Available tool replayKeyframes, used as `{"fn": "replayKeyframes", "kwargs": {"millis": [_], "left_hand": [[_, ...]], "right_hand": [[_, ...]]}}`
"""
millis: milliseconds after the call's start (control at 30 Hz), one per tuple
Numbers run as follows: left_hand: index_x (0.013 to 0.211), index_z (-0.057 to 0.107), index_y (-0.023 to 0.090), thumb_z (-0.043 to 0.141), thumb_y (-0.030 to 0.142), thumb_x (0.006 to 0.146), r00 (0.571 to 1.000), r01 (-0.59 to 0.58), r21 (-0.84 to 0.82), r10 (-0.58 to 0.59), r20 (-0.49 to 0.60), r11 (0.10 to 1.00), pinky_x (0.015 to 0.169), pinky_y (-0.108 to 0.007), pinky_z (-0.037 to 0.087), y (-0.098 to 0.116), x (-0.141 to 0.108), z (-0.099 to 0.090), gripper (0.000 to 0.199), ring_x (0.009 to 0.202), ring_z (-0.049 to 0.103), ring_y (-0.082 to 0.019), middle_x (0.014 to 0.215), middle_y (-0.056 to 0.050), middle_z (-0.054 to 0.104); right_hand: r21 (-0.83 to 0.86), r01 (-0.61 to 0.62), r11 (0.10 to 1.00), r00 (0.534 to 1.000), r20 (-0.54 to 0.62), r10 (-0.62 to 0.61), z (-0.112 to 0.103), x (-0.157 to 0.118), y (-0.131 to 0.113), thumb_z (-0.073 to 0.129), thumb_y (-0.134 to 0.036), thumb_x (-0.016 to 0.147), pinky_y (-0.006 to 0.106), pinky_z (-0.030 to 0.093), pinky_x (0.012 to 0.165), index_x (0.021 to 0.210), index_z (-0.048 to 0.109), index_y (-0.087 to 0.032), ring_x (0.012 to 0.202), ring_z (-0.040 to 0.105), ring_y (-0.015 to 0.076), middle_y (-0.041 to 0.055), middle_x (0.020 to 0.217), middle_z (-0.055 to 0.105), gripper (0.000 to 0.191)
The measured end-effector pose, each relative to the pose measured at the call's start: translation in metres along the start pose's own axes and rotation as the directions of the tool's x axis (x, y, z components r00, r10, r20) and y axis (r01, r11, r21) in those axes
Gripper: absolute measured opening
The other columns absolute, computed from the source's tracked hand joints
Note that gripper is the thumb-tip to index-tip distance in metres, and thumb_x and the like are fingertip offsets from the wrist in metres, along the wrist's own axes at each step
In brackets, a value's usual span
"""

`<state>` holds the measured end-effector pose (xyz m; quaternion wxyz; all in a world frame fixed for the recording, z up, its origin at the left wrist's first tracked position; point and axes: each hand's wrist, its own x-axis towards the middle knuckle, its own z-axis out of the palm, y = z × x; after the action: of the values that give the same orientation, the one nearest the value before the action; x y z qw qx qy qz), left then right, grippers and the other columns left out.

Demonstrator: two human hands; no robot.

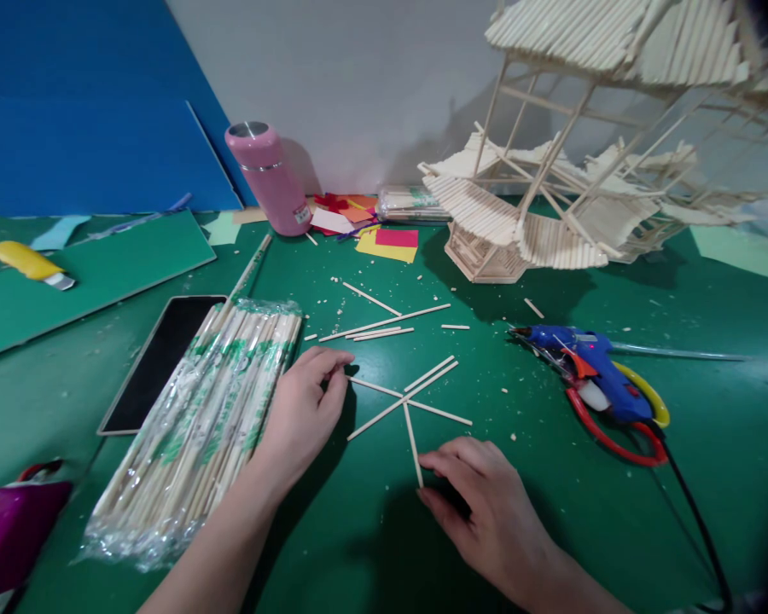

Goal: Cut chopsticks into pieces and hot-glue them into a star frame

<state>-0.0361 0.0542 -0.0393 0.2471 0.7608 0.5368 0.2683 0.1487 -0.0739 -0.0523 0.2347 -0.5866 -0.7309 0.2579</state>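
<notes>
On the green tabletop, thin wooden sticks (439, 413) lie joined or touching at a centre, fanning out like a star. My left hand (311, 405) pinches the outer end of the stick (375, 387) pointing left. Between the thumb and forefinger of my right hand (483, 495) is the lower end of the stick (412, 439) pointing toward me. A short separate stick (428, 373) lies alongside the upper right arm of the star. Whether the sticks are glued at the centre, I cannot tell.
Wrapped chopsticks (198, 426) lie over a black phone (160, 362) at left. A blue glue gun (592, 358) and red-handled tool (614, 443) lie right. Behind are loose sticks (384, 322), a pink bottle (272, 183) and a stick-built pavilion (531, 222). A yellow cutter (22, 258) is far left.
</notes>
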Motion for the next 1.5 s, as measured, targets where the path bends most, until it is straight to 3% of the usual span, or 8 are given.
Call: {"fn": "replayKeyframes", "kwargs": {"millis": [167,367,567,733,933,1200,1367,1500], "left_hand": [[0.088,0.06,0.016,0.042,0.023,0.079,0.998,-0.019,-0.017,0.02,0.06,1.0,0.055,-0.024,0.044,0.006,-0.001,0.001,0.021,0.078,0.055,-0.016,0.09,-0.005,0.056],[0.091,0.061,0.018,0.044,0.018,0.079,0.943,-0.287,0.097,0.264,0.203,0.953,0.08,-0.038,0.04,0.01,-0.004,0.006,0.021,0.092,0.048,-0.02,0.094,-0.007,0.054],[0.094,0.059,0.019,0.043,0.018,0.08,0.914,-0.356,0.151,0.31,0.261,0.922,0.082,-0.041,0.036,0.01,-0.006,0.01,0.021,0.098,0.044,-0.022,0.098,-0.008,0.051],[0.096,0.058,0.018,0.04,0.018,0.082,0.903,-0.375,0.18,0.315,0.294,0.909,0.083,-0.041,0.035,0.011,-0.006,0.01,0.023,0.099,0.043,-0.023,0.1,-0.009,0.05],[0.094,0.057,0.018,0.038,0.017,0.082,0.896,-0.406,0.227,0.337,0.288,0.885,0.081,-0.041,0.034,0.009,-0.008,0.011,0.022,0.099,0.042,-0.024,0.1,-0.009,0.05],[0.088,0.059,0.017,0.04,0.016,0.082,0.916,-0.389,0.226,0.35,0.195,0.893,0.069,-0.035,0.033,0.012,-0.008,0.008,0.02,0.087,0.044,-0.021,0.092,-0.008,0.052],[0.081,0.059,0.016,0.038,0.017,0.084,0.912,-0.384,0.192,0.339,0.23,0.903,0.066,-0.033,0.031,0.015,-0.01,0.007,0.021,0.079,0.043,-0.018,0.081,-0.005,0.053],[0.08,0.059,0.016,0.036,0.018,0.086,0.903,-0.388,0.188,0.331,0.275,0.902,0.064,-0.032,0.029,0.017,-0.012,0.008,0.024,0.076,0.042,-0.018,0.078,-0.005,0.053]], "right_hand": [[-0.002,0.017,1.0,1.0,-0.01,-0.017,0.0,-0.001,0.0,0.051,-0.02,0.079,0.034,0.041,0.068,0.101,0.053,-0.023,0.079,0.053,0.0182,0.0037,0.089,0.058,0.022],[0.072,0.013,0.997,1.0,-0.016,-0.012,-0.001,-0.002,0.001,0.05,-0.02,0.08,0.035,0.042,0.069,0.102,0.051,-0.022,0.08,0.052,0.0186,0.0047,0.09,0.057,0.022],[0.235,-0.037,0.971,0.991,-0.118,0.067,-0.022,0.003,0.01,0.048,-0.019,0.081,0.026,0.044,0.064,0.103,0.052,-0.02,0.075,0.054,0.0137,0.0035,0.086,0.055,0.022],[0.048,-0.133,0.99,0.91,-0.39,0.141,-0.055,0.015,0.028,0.044,-0.021,0.085,0.025,0.044,0.065,0.102,0.055,-0.022,0.075,0.056,0.0144,0.0022,0.084,0.059,0.021],[-0.12,-0.343,0.932,0.759,-0.62,0.199,-0.093,0.011,0.068,0.049,-0.032,0.081,0.029,0.045,0.065,0.105,0.055,-0.02,0.069,0.055,0.0151,0.0032,0.085,0.059,0.028],[-0.295,-0.5,0.814,0.79,-0.54,0.289,-0.116,0.005,0.106,0.053,-0.041,0.072,0.03,0.044,0.056,0.098,0.055,-0.019,0.077,0.055,0.0207,0.008,0.091,0.056,0.034],[-0.162,-0.625,0.764,0.711,-0.522,0.471,-0.117,-0.011,0.121,0.056,-0.049,0.066,0.03,0.045,0.052,0.1,0.052,-0.019,0.08,0.057,0.0239,0.0081,0.092,0.057,0.045],[-0.053,-0.655,0.754,0.672,-0.498,0.549,-0.115,-0.019,0.127,0.055,-0.052,0.064,0.033,0.047,0.06,0.1,0.051,-0.018,0.079,0.059,0.0242,0.0083,0.092,0.06,0.049]]}}
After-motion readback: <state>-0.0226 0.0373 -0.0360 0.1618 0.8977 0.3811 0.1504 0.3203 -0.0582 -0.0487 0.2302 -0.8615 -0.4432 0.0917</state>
